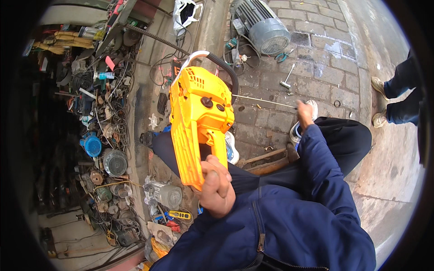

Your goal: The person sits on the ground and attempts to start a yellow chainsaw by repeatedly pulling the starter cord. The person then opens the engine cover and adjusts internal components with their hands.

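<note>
I have my left hand (216, 189) closed around the rear handle (220, 149) of a yellow plastic machine (199, 101), ribbed and slotted, which is before the left knee (163, 151). My right hand (305, 114) is closed on a thin, taut cord (264, 101) (on my screen it is blurred). At right, a standing person (401, 97) is cut off.

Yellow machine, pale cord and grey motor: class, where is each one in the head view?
Yellow machine (195, 119): head view, on its housing.
Pale cord (264, 101): head view, about midway along its visible length.
Grey motor (266, 30): head view, on its casing.
</note>
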`<act>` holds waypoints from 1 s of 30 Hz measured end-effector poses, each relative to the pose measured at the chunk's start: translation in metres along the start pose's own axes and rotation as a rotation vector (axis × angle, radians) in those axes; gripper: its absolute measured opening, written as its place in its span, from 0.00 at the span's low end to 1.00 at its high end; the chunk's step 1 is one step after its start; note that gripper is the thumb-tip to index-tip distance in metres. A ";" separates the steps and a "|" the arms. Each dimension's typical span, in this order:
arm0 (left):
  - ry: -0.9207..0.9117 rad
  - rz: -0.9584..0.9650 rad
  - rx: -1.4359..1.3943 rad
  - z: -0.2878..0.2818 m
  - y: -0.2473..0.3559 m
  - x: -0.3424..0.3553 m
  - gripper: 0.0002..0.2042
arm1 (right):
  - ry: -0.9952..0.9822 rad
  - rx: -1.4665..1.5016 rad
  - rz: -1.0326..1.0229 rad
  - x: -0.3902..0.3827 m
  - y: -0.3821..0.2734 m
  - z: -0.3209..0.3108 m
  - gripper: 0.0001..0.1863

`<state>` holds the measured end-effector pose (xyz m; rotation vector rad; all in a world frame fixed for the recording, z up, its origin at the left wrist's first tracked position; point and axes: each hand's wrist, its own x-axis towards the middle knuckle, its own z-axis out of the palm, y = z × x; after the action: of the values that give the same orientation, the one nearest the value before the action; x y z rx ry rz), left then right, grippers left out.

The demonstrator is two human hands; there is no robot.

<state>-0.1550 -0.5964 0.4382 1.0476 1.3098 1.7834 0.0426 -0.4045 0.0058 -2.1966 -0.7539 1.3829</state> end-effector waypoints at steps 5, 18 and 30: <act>0.014 -0.087 0.087 0.014 -0.021 -0.014 0.11 | -0.256 0.107 -0.564 -0.154 -0.162 0.086 0.24; -0.093 -0.166 0.164 0.020 -0.038 -0.018 0.11 | 0.101 -0.492 -0.085 0.044 0.019 -0.051 0.22; -0.251 -0.239 0.215 0.035 -0.069 -0.023 0.10 | -0.129 -0.472 -0.186 0.042 0.012 -0.020 0.22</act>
<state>-0.1097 -0.5841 0.3732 1.1361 1.4232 1.3111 0.0784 -0.3881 -0.0217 -2.3095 -1.4166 1.3661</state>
